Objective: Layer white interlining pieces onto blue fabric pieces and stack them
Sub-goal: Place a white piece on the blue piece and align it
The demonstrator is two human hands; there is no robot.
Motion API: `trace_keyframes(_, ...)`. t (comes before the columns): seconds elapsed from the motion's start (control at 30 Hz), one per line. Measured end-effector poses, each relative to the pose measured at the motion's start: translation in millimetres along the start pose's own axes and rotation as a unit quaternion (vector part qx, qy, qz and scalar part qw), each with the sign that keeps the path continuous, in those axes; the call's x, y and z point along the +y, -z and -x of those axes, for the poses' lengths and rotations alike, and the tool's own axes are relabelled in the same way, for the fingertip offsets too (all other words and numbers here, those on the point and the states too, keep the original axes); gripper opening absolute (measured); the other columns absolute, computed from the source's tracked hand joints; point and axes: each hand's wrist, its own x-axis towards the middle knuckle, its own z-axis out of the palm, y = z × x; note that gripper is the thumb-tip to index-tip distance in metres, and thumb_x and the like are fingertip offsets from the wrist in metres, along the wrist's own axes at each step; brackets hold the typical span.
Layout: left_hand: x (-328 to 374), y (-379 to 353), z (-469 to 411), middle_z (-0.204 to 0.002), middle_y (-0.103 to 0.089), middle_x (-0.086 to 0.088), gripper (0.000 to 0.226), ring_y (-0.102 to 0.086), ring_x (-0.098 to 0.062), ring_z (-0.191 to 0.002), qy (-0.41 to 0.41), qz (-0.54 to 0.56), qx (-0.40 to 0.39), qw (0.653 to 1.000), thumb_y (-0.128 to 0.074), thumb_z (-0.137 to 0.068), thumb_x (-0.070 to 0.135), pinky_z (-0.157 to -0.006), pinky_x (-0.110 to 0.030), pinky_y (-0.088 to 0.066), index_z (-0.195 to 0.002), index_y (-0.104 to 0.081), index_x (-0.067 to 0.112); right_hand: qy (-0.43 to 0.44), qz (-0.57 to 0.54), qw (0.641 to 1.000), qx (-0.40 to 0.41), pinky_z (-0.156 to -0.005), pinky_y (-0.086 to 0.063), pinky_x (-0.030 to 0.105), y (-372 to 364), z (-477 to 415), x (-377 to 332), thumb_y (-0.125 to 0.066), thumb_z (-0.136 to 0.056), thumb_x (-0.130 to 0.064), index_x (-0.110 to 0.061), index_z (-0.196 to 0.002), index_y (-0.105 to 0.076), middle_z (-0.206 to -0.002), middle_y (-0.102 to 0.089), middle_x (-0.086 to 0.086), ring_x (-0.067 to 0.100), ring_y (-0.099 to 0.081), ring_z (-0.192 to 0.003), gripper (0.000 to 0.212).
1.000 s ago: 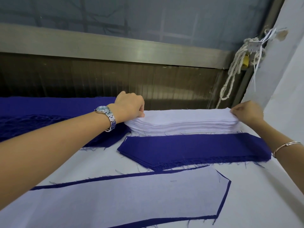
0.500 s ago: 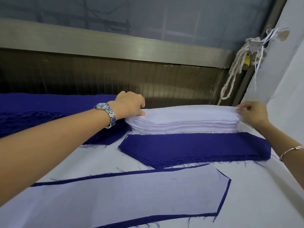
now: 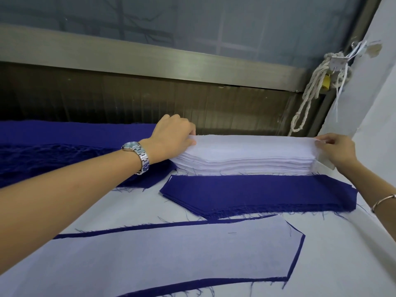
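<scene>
A white-covered counter (image 3: 321, 264) runs below a metal-framed window. Near its far edge sits the white interlining stack (image 3: 242, 161). The left grip (image 3: 173, 138) and right grip (image 3: 336, 148) each pinch one end of its top sheet (image 3: 246, 142). Just in front lies the blue fabric stack (image 3: 257, 194), and nearer still a layered piece (image 3: 171, 254).

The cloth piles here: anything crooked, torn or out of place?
Nothing serious. Loose threads fray from the blue stack and the blue piece under the front interlining. The white stack fans out at its left end; left hand and right hand pinch its top sheet.
</scene>
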Motion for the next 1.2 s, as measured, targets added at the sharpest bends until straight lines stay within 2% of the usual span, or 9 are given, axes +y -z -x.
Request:
trace_keyframes(0.2, -1.7, 27.9, 13.9, -0.086, -0.069, -0.006, 0.019, -0.066, -0.021, -0.079, 0.058, 0.19, 0.039, 0.979, -0.056, -0.1, 0.031, -0.077, -0.038, -0.053, -0.106, -0.065, 0.015, -0.006, -0.068, 0.998, 0.016, -0.086, -0.041, 0.034, 8.9, -2.2, -13.9, -0.063, -0.097, -0.014, -0.001, -0.118, -0.068, -0.106, -0.062, 0.009, 0.025, -0.054, -0.098, 0.025)
trace_keyframes(0.33, -8.3, 47.9, 26.4, -0.067, -0.055, 0.007, 0.02, -0.05, -0.006, -0.06, 0.081, 0.255, 0.075, 0.961, -0.057, -0.1, 0.029, -0.058, -0.024, -0.038, -0.101, -0.067, 0.012, -0.002, -0.117, 0.993, 0.008, -0.081, -0.042, 0.03, 18.5, 4.7, -29.5, -0.064, -0.095, -0.014, -0.004, -0.109, -0.07, -0.102, -0.063, 0.01, 0.022, -0.053, -0.095, 0.018)
trace_keyframes(0.43, -19.2, 60.6, 42.7, -0.078, -0.066, 0.001, 0.024, -0.061, -0.011, -0.071, 0.098, 0.288, 0.062, 0.951, -0.059, -0.099, 0.033, -0.066, -0.022, -0.045, -0.103, -0.07, 0.012, 0.007, -0.128, 0.992, -0.019, -0.079, -0.042, 0.027, 27.4, 14.8, -40.2, -0.065, -0.094, -0.012, -0.009, -0.102, -0.069, -0.101, -0.062, 0.01, 0.02, -0.055, -0.087, 0.009)
trace_keyframes(0.53, -35.3, 67.1, 63.3, -0.081, -0.073, 0.002, 0.022, -0.068, -0.008, -0.078, 0.131, 0.346, 0.033, 0.928, -0.063, -0.096, 0.037, -0.08, -0.028, -0.052, -0.1, -0.072, 0.017, 0.019, -0.121, 0.99, -0.076, -0.064, -0.047, 0.019, 36.9, 25.4, -49.1, -0.067, -0.093, -0.009, -0.008, -0.099, -0.069, -0.09, -0.063, 0.009, 0.016, -0.051, -0.072, 0.006)
trace_keyframes(0.7, -61.7, 71.7, 108.1, -0.054, -0.063, 0.01, 0.021, -0.058, 0.004, -0.056, 0.196, 0.382, -0.011, 0.903, -0.064, -0.095, 0.038, -0.068, -0.024, -0.043, -0.086, -0.073, 0.021, -0.011, -0.086, 0.971, -0.221, -0.053, -0.053, 0.013, 43.6, 46.0, -67.0, -0.069, -0.092, -0.011, -0.012, -0.092, -0.073, -0.081, -0.066, 0.008, 0.021, -0.055, -0.071, 0.005)
trace_keyframes(0.8, -76.6, 77.3, 137.1, -0.054, -0.062, 0.014, 0.026, -0.057, 0.002, -0.055, 0.237, 0.382, -0.074, 0.89, -0.064, -0.093, 0.041, -0.066, -0.022, -0.043, -0.083, -0.074, 0.02, -0.039, -0.064, 0.95, -0.304, -0.052, -0.053, 0.015, 44.5, 61.5, -78.4, -0.07, -0.089, -0.012, -0.012, -0.09, -0.077, -0.074, -0.071, 0.005, 0.022, -0.056, -0.069, 0.007)
trace_keyframes(0.93, -94.4, 86.1, 172.9, -0.062, -0.064, 0.005, 0.028, -0.055, -0.011, -0.064, 0.275, 0.372, -0.126, 0.877, -0.066, -0.089, 0.045, -0.065, -0.022, -0.044, -0.082, -0.077, 0.02, -0.034, 0.0, 0.92, -0.391, -0.063, -0.047, 0.024, 44.9, 85.6, -91.8, -0.078, -0.08, -0.023, -0.011, -0.081, -0.076, -0.074, -0.066, 0.006, 0.019, -0.054, -0.067, 0.013)
trace_keyframes(1.07, -105.1, 94.1, 206.6, -0.062, -0.062, 0.0, 0.032, -0.05, -0.009, -0.057, 0.286, 0.367, -0.187, 0.865, -0.068, -0.082, 0.05, -0.061, -0.021, -0.04, -0.079, -0.079, 0.02, -0.011, 0.001, 0.88, -0.475, -0.05, -0.04, 0.015, 44.6, 109.8, -104.6, -0.079, -0.074, -0.031, -0.013, -0.067, -0.067, -0.064, -0.047, 0.006, 0.011, -0.04, -0.053, 0.024)
trace_keyframes(1.2, -115.1, 101.3, 234.9, -0.063, -0.06, -0.004, 0.035, -0.046, -0.009, -0.053, 0.271, 0.388, -0.247, 0.846, -0.069, -0.072, 0.056, -0.052, -0.017, -0.035, -0.08, -0.08, 0.023, -0.002, 0.039, 0.853, -0.521, -0.047, -0.036, 0.015, 45.0, 123.3, -112.7, -0.082, -0.071, -0.033, -0.006, -0.075, -0.072, -0.065, -0.049, 0.01, 0.012, -0.037, -0.053, 0.029)
